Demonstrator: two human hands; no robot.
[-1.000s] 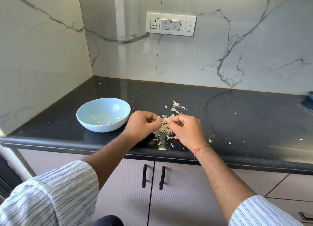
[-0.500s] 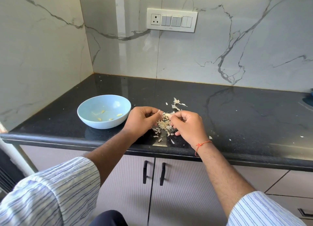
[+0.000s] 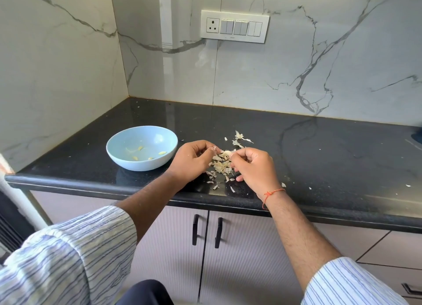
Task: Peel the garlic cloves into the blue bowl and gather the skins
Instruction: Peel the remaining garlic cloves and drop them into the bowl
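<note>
On the black worktop (image 3: 296, 149), near its front edge, both hands work over a loose heap of garlic skins (image 3: 222, 166). The left hand (image 3: 193, 159) has its fingers curled, thumb and fingertips pinching a small pale scrap of skin. The right hand (image 3: 254, 167) is likewise curled, thumb and forefinger pinching a garlic clove (image 3: 226, 154) held just above the heap; the two hands are close together but do not appear to touch. The blue bowl (image 3: 127, 160) stands on the worktop just left of the left hand, upright, with a few peeled cloves (image 3: 162, 153) lying apart on its bottom. More skin fragments (image 3: 239, 138) lie behind the heap, and small flecks are scattered to the right. An orange thread (image 3: 272, 193) circles the right wrist. Both forearms are bare below rolled striped sleeves (image 3: 68, 254).
</note>
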